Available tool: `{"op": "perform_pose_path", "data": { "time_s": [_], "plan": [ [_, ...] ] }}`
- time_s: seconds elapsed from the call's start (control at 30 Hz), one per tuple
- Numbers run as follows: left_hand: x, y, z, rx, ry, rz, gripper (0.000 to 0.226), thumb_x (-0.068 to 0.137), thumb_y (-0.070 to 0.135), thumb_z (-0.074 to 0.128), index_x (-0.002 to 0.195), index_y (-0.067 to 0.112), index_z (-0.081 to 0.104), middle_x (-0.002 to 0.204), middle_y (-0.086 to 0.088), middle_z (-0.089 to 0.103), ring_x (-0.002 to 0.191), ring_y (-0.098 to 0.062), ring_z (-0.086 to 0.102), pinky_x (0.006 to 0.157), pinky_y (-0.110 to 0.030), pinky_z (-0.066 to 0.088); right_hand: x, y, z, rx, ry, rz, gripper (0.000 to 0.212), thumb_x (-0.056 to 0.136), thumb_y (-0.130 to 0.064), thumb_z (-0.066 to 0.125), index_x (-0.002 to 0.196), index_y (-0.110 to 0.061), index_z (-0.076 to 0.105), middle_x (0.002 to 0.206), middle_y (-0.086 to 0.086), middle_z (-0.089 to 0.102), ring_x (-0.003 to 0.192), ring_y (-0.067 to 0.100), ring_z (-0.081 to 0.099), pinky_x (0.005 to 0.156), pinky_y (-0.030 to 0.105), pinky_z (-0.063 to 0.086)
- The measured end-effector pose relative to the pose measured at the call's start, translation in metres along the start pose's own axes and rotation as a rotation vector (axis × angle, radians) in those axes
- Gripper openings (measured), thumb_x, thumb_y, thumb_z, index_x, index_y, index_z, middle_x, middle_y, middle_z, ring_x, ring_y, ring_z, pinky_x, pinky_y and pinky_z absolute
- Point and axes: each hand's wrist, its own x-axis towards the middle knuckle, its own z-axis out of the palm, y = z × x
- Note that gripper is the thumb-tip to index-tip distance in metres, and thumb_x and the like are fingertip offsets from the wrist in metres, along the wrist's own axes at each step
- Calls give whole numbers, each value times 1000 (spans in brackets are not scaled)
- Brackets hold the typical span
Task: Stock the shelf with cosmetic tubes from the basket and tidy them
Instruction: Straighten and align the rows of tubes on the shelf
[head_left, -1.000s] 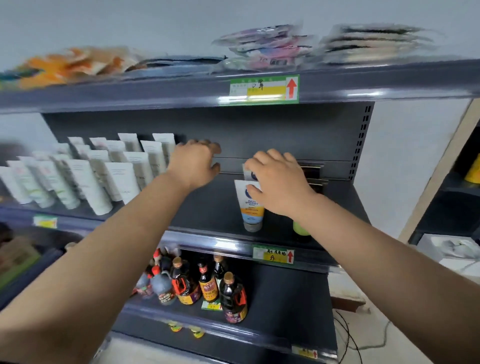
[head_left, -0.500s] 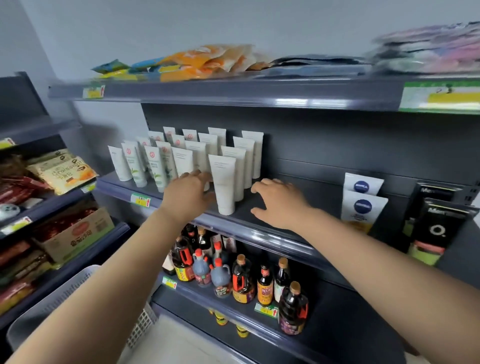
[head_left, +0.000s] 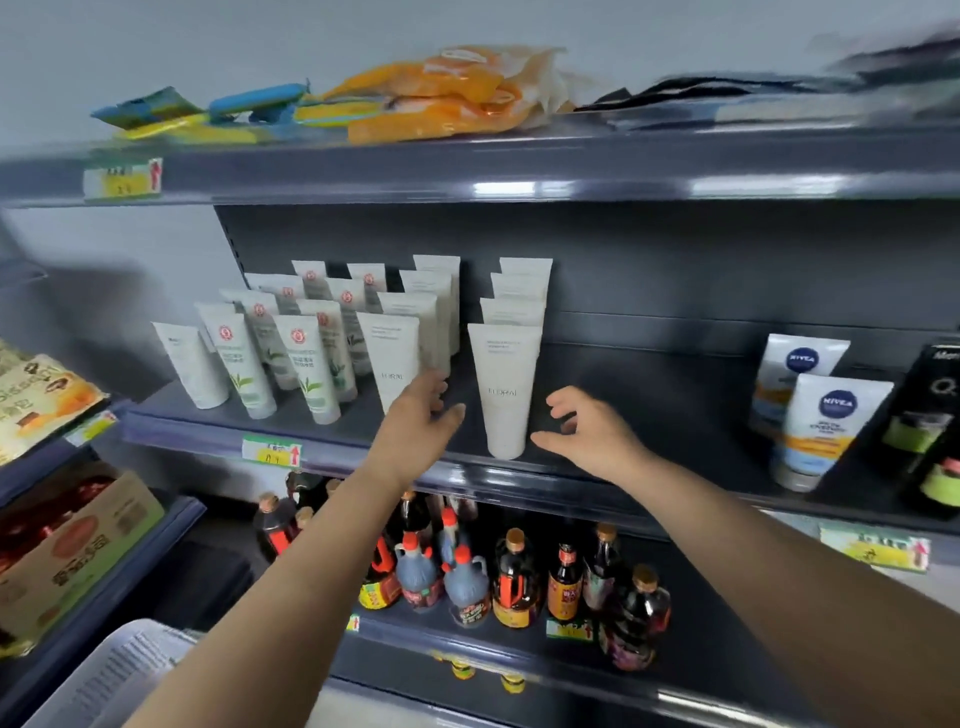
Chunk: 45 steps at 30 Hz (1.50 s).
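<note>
Both hands have been shifted off the blue-logo tubes (head_left: 810, 415) at the right end and brought over to the white tubes, w/ the view swung left so the basket (head_left: 104, 680) edge now shows at bottom left. The left hand (head_left: 421, 415) is held w/ fingers loosely spread, nothing gripped, fingertips just beside the front tube of one plain white row (head_left: 389, 358); whether that tube is touched can't be told. The right hand (head_left: 587, 431) is held wide and relaxed too, nothing in it, thumb just beside the base of the front tube (head_left: 506, 389) of the rightmost white row.

Progress, as judged: stocking looks well along. Several rows of tubes stand cap-down on the middle shelf (head_left: 623, 395), incl. green-leaf tubes (head_left: 306, 374) at left. A gap is left between the two plain white rows, and bare shelf is seen between the white rows and the blue-logo tubes, so straightening and closing up appear to be what's left. Basket contents can't be seen, so what remains to shelve can't be told.

Materials: tubes look like matte soft plastic, flat-crimped at top, tapering to round caps at the bottom, so prob. tippy. The shelf is dark painted metal w/ a glossy front rail and paper price tags. The basket seems pale perforated plastic.
</note>
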Motion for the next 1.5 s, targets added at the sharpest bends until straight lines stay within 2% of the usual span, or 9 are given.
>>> {"op": "perform_pose_path", "data": {
  "time_s": [0.17,0.27,0.4,0.57,0.73,1.07,1.17,1.27,1.5],
  "plan": [
    [30,-6,9,-150,-59,-26,55,87,25,62,134,12,39,129,0,49,106,-12,49,86,-23,37,22,-1,4,137,68,-30,44,80,-24,71,119,-18,52,109,-7,55,97,13,56,82,22,43],
    [42,-12,16,-141,-63,6,61,83,29,67,134,13,39,123,4,48,106,-12,50,88,-24,38,39,-9,-1,369,225,-129,17,83,-17,67,96,-22,57,89,-14,58,86,12,56,71,11,43],
    [54,-17,25,-208,-66,-2,57,78,29,73,127,17,45,118,7,56,104,-9,56,88,-23,45,70,-23,-24,504,397,-219,19,85,-16,64,79,-30,53,83,-14,56,79,6,52,67,5,40],
    [60,-27,37,-298,-195,54,37,79,15,72,113,18,57,105,8,67,102,-7,62,90,-23,49,111,-27,-35,545,288,-149,17,82,-16,68,88,-25,55,101,1,60,93,14,56,85,29,47],
    [68,-34,37,-307,-258,95,34,82,10,67,108,28,54,101,16,65,98,0,61,84,-12,48,116,-29,-34,408,-96,-44,31,86,-7,63,116,-14,60,107,-2,66,96,10,63,78,20,52],
    [76,-42,25,-325,-324,119,33,84,12,66,112,23,54,96,24,60,90,10,56,69,1,43,114,-32,-32,407,-73,11,20,86,-8,63,96,-25,62,93,-8,67,83,0,63,69,12,55],
    [77,-41,26,-350,-333,114,32,83,12,67,109,26,54,96,23,60,91,8,57,70,-2,46,112,-32,-31,414,-55,19,21,87,-6,61,105,-17,63,93,-7,67,76,-4,65,63,9,52],
    [78,-42,29,-379,-337,104,34,83,13,67,110,28,53,100,20,61,98,2,58,80,-13,48,112,-31,-29,419,-45,37,27,87,-3,60,113,-9,61,95,-4,67,71,-10,65,60,8,49],
    [78,-41,30,-364,-341,105,33,83,15,67,110,29,53,103,16,64,101,-5,60,81,-16,49,112,-30,-29,429,-48,68,27,87,-5,61,112,-15,63,104,-3,67,78,-6,66,63,10,52]
  ]
}}
